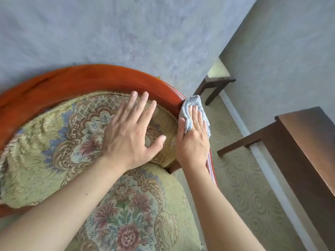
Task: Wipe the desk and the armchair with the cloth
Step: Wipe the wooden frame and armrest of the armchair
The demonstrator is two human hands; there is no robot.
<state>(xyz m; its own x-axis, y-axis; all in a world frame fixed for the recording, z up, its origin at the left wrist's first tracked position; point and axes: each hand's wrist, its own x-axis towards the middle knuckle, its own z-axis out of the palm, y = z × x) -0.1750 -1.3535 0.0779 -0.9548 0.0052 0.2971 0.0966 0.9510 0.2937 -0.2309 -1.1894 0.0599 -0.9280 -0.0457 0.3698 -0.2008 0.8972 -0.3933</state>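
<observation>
The armchair has a curved red-brown wooden frame (87, 78) and floral green upholstery on its back and seat (137, 211). My left hand (130, 131) lies flat and open on the padded backrest, fingers spread. My right hand (194, 138) presses a pale blue-grey cloth (192, 105) against the right end of the wooden frame, where it curves down into the arm. The dark wooden desk (308, 138) stands at the right, apart from both hands.
A grey wall rises behind the chair and turns a corner at the right. A small dark side table (215, 84) stands in that corner. Patterned beige carpet (241, 187) and a white skirting board run between the chair and the desk.
</observation>
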